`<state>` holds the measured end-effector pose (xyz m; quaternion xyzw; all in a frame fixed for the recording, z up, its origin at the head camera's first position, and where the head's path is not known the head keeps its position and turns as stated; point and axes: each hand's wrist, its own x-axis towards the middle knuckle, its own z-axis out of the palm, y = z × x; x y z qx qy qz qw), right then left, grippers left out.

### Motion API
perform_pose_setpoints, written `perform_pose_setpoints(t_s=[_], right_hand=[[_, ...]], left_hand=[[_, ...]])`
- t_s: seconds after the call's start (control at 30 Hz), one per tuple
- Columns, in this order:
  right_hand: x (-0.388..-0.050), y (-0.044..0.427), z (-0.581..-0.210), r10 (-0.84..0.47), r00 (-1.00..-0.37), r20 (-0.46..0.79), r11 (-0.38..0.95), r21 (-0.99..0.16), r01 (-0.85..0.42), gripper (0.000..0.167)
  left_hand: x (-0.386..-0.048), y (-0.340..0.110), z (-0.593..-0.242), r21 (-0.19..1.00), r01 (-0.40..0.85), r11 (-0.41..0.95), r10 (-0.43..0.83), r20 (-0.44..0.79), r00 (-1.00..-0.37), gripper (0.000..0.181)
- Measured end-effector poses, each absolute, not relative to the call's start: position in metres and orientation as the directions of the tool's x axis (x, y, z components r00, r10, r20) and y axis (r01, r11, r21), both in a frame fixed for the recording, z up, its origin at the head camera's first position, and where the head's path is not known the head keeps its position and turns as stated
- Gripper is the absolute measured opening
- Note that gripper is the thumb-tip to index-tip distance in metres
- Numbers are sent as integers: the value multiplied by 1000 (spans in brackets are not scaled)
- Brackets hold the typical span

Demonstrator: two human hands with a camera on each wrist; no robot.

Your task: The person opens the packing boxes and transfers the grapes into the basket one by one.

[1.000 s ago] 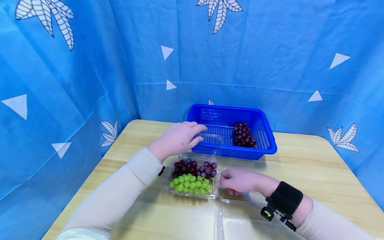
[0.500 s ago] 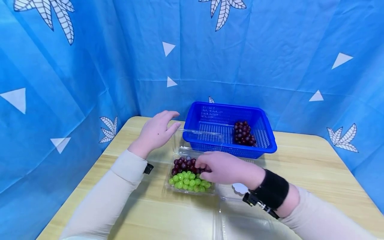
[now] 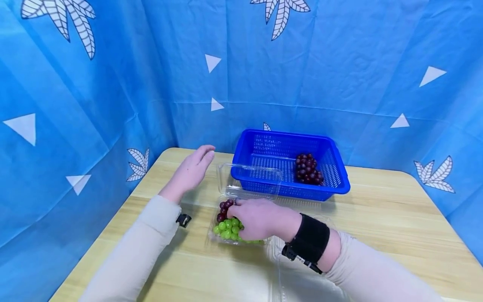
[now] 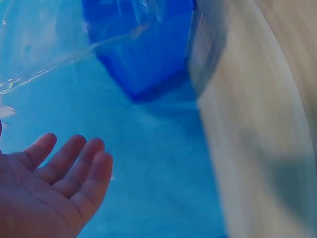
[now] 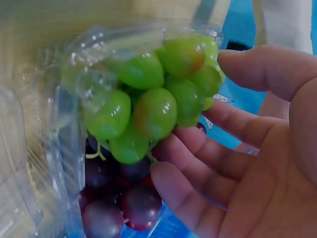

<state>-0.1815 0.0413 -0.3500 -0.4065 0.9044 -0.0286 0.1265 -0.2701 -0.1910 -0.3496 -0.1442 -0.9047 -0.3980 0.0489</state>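
Observation:
My right hand (image 3: 257, 219) is over the clear plastic clamshell box (image 3: 214, 235), its thumb and fingers curled round a bunch of green grapes (image 3: 227, 230). In the right wrist view the green grapes (image 5: 156, 111) lie between the thumb (image 5: 257, 67) and the fingertips, and the fingers reach in between them and the dark grapes (image 5: 141, 206). Some dark red grapes (image 3: 223, 208) show left of the hand; the hand hides the rest. My left hand (image 3: 190, 170) hovers left of the raised clear lid (image 3: 249, 178), fingers extended, holding nothing.
A blue plastic basket (image 3: 241, 147) stands behind the box, with a bunch of dark red grapes (image 3: 308, 169) at its right end. More clear plastic containers (image 3: 302, 279) lie right of the box on the wooden table (image 3: 381, 205). A blue curtain (image 3: 332, 63) surrounds the table.
My left hand has moved left, away from the raised lid. My right hand has come left from beside the box onto the grapes inside and now grips the green bunch.

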Motion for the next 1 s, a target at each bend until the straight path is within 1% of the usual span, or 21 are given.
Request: perform_pose_setpoints(t_s=[0.07,0.13,0.2,0.23,0.33,0.47,0.57,0.67,0.77,0.87,1.0], right_hand=[[-181,40,-352,-737,-647,-198,674,-137,-726,45],[-180,39,-354,-735,-650,-192,676,-126,-727,45],[-180,38,-356,-738,-648,-186,672,-121,-731,45],[-179,37,-357,-739,-648,-185,671,-123,-731,45],[-178,32,-360,-743,-643,-183,667,-131,-733,44],[-175,25,-361,-722,-661,-204,687,-106,-719,42],[-175,20,-362,-698,-682,-218,708,-65,-703,41],[-176,18,-364,-695,-690,-204,708,-26,-705,42],[-178,19,-367,-708,-685,-171,696,1,-718,42],[-180,22,-370,-724,-676,-134,682,5,-731,42],[-182,27,-373,-745,-663,-78,665,-3,-747,40]], left_hand=[[-289,-189,-356,826,215,522,217,115,-969,65],[-308,-186,-363,914,103,391,220,15,-975,68],[-325,-182,-370,959,-6,283,238,-76,-968,70],[-332,-180,-374,966,-48,253,246,-113,-963,70],[-345,-176,-383,958,-115,262,279,-189,-942,67],[-350,-168,-393,957,-149,248,372,-236,-898,62],[-352,-160,-397,970,-181,164,418,-235,-877,57],[-355,-152,-399,974,-188,128,413,-224,-883,52],[-359,-146,-400,972,-190,136,404,-230,-886,51],[-362,-142,-401,967,-201,158,391,-249,-886,51],[-363,-137,-401,964,-214,155,387,-258,-885,50]])
